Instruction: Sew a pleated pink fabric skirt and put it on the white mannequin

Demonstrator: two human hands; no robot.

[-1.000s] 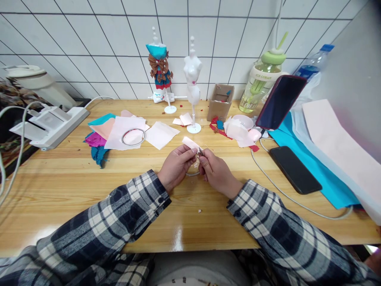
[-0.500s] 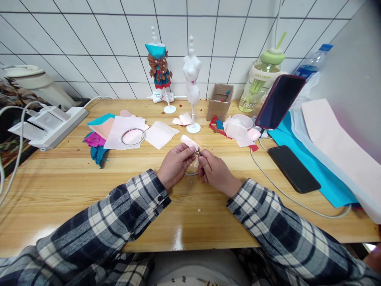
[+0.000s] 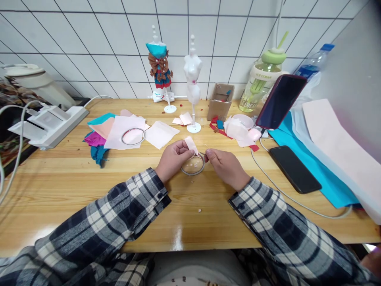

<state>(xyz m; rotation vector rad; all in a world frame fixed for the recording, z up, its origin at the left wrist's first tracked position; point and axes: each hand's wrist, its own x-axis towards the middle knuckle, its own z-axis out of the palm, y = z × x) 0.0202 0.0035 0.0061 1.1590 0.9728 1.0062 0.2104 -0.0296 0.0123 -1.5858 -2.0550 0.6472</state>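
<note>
- A person's left hand (image 3: 174, 160) pinched a pale pink strip (image 3: 190, 144) between thumb and fingers, its free end angled up toward the tiled wall (image 3: 175, 24).
- The right hand (image 3: 228, 167), fingers closed, grasped a slim tool (image 3: 202, 153) beside the strip's lower end; its exact type was too small to tell.
- The strip was held above the far side of a ring (image 3: 193, 174) lying on the wooden tabletop (image 3: 154, 234), with pale scraps (image 3: 195, 165) showing inside it.
- Beyond the hands stood a bare white miniature dress form (image 3: 193, 71) and, to its left, another form in a turquoise, brown and red outfit (image 3: 160, 65).
- A small cardboard box (image 3: 219, 110) stood right of the bare form; a black smartphone (image 3: 294, 169) lay flat farther right.
</note>
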